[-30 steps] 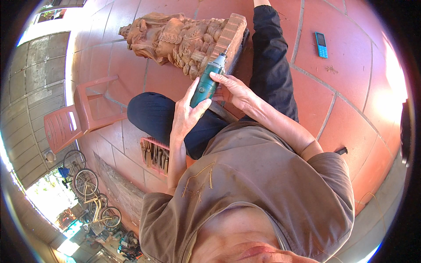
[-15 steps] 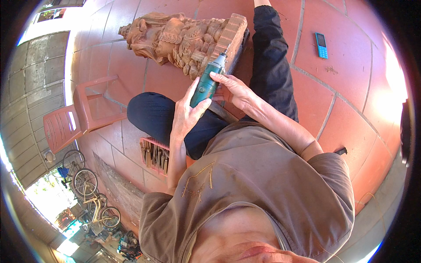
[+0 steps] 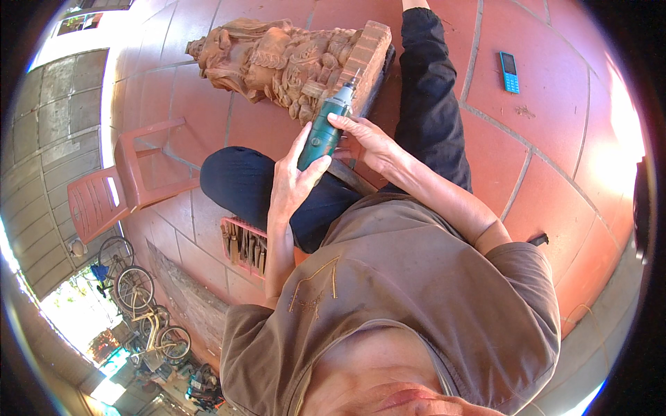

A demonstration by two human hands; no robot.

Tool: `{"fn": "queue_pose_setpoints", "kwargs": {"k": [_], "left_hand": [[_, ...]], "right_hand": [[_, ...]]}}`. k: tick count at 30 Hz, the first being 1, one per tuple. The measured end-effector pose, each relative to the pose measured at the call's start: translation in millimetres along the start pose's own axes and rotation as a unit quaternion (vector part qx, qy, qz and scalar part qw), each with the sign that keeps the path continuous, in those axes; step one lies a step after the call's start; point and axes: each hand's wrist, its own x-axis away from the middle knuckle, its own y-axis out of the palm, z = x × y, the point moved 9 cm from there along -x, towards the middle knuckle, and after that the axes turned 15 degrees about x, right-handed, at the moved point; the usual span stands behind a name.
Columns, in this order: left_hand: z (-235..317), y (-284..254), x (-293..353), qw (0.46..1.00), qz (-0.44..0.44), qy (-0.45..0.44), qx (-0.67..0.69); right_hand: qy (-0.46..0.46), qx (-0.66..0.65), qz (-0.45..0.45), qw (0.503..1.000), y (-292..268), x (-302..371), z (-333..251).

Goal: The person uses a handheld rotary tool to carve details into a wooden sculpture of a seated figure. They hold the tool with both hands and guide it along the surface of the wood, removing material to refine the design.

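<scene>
A green rotary tool (image 3: 323, 136) with a grey nose and a thin metal bit is held in both hands over my lap, its bit pointing up and away. My left hand (image 3: 294, 172) wraps the rear of its body, thumb on one side and fingers on the other. Nearer the nose, my right hand (image 3: 365, 141) grips it, the thumb on top and the other fingers partly hidden underneath. Just beyond the tool lies a carved wooden statue (image 3: 277, 66) on its side, its base to the right. The bit overlaps that base in view; contact I cannot tell.
A pink basket of chisels (image 3: 244, 248) sits by my left forearm. Farther left stands a reddish plastic chair (image 3: 132, 173), with bicycles (image 3: 135, 288) behind it. On the tiled floor (image 3: 527, 139) at the right lies a blue keypad phone (image 3: 510, 72).
The rotary tool and both hands have shifted very slightly to the left. My grip looks the same, and the statue is essentially unmoved.
</scene>
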Motion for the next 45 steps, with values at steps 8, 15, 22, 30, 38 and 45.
{"fn": "queue_pose_setpoints", "kwargs": {"k": [8, 15, 22, 30, 38, 45], "left_hand": [[0.8, -2.1, -1.7, 1.000, 0.003, 0.017, -0.004], [-3.2, -5.0, -2.4, 1.000, 0.008, 0.014, 0.009], [-5.7, -5.6, -2.7, 1.000, 0.009, 0.000, 0.021], [-5.1, -9.0, -3.3, 1.000, 0.015, 0.012, 0.020], [-6.5, -10.7, -3.5, 0.999, 0.029, -0.013, 0.027], [-10.0, -10.4, -3.3, 0.999, 0.038, 0.012, 0.031]], "right_hand": [[0.001, -0.001, 0.000, 1.000, 0.8, -3.8, 0.5], [0.001, -0.006, 0.002, 1.000, 2.8, -5.9, -0.5], [0.000, -0.002, 0.002, 1.000, 2.8, -9.6, 0.4], [0.008, 0.012, 0.001, 1.000, 6.6, -9.4, -1.8], [0.010, 0.025, -0.002, 1.000, 5.7, -17.0, -0.1], [0.019, 0.023, 0.002, 1.000, 5.9, -18.4, 1.3]]}}
